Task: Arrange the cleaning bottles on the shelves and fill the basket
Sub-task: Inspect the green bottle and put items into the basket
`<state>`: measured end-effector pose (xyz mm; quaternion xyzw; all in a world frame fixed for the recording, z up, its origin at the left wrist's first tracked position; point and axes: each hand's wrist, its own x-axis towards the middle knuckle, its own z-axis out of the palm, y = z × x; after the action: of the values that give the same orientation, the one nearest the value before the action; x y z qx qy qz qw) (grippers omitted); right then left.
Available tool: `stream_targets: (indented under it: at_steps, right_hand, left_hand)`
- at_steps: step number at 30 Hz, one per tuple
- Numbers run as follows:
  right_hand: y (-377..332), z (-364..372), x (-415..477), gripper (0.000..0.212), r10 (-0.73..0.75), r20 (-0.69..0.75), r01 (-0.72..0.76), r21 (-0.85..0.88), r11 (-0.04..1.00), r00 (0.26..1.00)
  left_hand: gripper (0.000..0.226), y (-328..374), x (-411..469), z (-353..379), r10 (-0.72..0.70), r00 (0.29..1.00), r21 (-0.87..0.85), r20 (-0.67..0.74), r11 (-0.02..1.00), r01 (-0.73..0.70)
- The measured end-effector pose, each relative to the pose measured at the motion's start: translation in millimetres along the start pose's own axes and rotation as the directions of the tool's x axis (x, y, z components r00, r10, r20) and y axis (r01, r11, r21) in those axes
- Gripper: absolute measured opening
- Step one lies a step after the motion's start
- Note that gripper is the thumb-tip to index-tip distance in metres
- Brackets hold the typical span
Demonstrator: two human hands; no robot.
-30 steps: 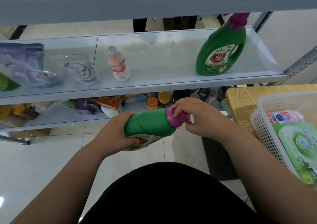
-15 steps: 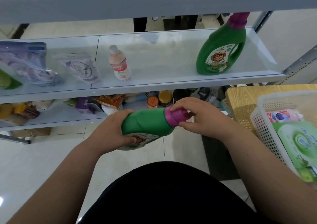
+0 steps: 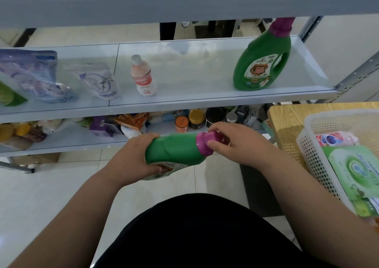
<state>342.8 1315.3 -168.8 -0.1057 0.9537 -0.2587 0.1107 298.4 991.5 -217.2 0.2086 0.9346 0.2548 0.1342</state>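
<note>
A person stands before a grey metal shelving unit, both bare forearms raised in front of the body. The left hand [image 3: 135, 157] curls round the lower body of a green plastic detergent bottle [image 3: 174, 150], with the tip of one digit on its printed label. The right hand [image 3: 235, 142] pinches the bottle's magenta screw cap [image 3: 205, 142] between thumb and fingers. The bottle lies almost level in the air between the two hands, base to the left and cap to the right. It hangs over the tiled floor, in front of the lower shelf's front edge, and touches no shelf.

The left palm hides the bottle's base, and most of the label is turned downward and cannot be read.

On the middle shelf [image 3: 205, 103] a matching green handled jug [image 3: 262, 62] stands upright near the right end, its cap partly cut off by the shelf above. A pink bottle with a white cap [image 3: 143, 79] stands near the middle of the shelf. Two pale printed pouches [image 3: 98, 81] stand toward the left end.

At the right, a white perforated plastic basket [image 3: 313, 157] sits on a wooden table [image 3: 285, 120], cut off by the frame, with a green packet [image 3: 356, 175] inside. The jars and boxes on the lower shelf are too crowded to make out.
</note>
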Motion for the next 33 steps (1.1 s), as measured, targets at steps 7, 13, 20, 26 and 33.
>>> stream_targets:
  at_steps: [7, 13, 20, 26, 33]
  right_hand:
    - [-3, 1, -3, 0.051, -0.084, 0.017, 0.083, 0.029, 0.996, 0.996]
    - [-9, 4, 1, 0.045, -0.041, 0.029, 0.042, -0.027, 0.999, 0.999]
    - [-26, 40, -1, 0.078, 0.289, -0.047, -0.192, 0.642, 0.742, 0.956]
    - [-26, 79, -26, 0.075, 0.454, 0.038, -0.237, 0.889, 0.391, 0.89]
    - [16, 95, -87, 0.068, 0.708, -0.018, -0.08, 0.991, 0.105, 0.706]
  left_hand:
    - [0.089, -2, -4, -2, 0.007, 1.0, -0.031, -0.026, 0.999, -0.008]
    - [0.088, -6, -9, -3, 0.003, 1.0, -0.031, -0.008, 1.0, -0.004]
    - [0.083, -4, -2, -10, -0.12, 0.993, -0.427, 0.011, 0.897, 0.114]
    - [0.053, 18, 20, 2, -0.091, 0.976, -0.769, 0.196, 0.603, 0.211]
    - [0.067, 49, 54, 54, 0.097, 0.906, -0.8, 0.412, 0.515, 0.308]
